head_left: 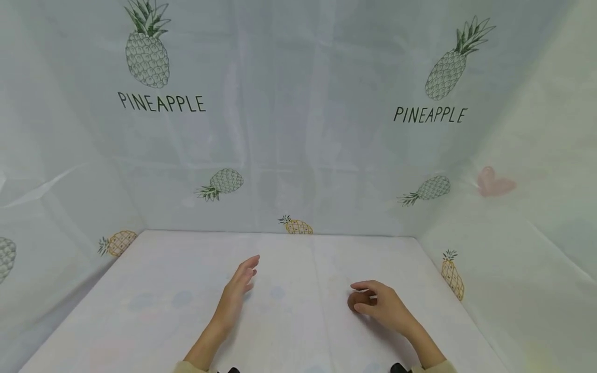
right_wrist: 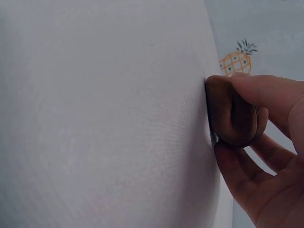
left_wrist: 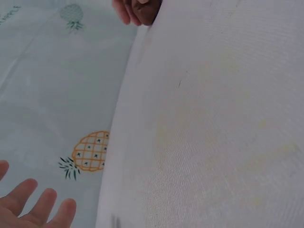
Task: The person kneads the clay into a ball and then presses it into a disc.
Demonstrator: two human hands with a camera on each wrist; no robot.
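Note:
My right hand (head_left: 386,307) grips a small brown rounded object (head_left: 357,300) on the right side of the white table. Up close in the right wrist view, the brown object (right_wrist: 228,111) looks smooth, with a thick folded rim and a deep curved groove. Thumb and fingers pinch it from opposite sides, and its edge sits right at the table surface. To the left, my left hand (head_left: 235,292) is over the table with fingers extended and nothing in it. Its fingertips show at the lower left of the left wrist view, well apart from the brown object (left_wrist: 147,12).
A white cloth (head_left: 289,321) with faint pastel spots covers the table (head_left: 186,254). Behind it hangs a pale sheet (head_left: 298,129) printed with pineapples, and similar sheets (head_left: 536,248) close off the left and right sides.

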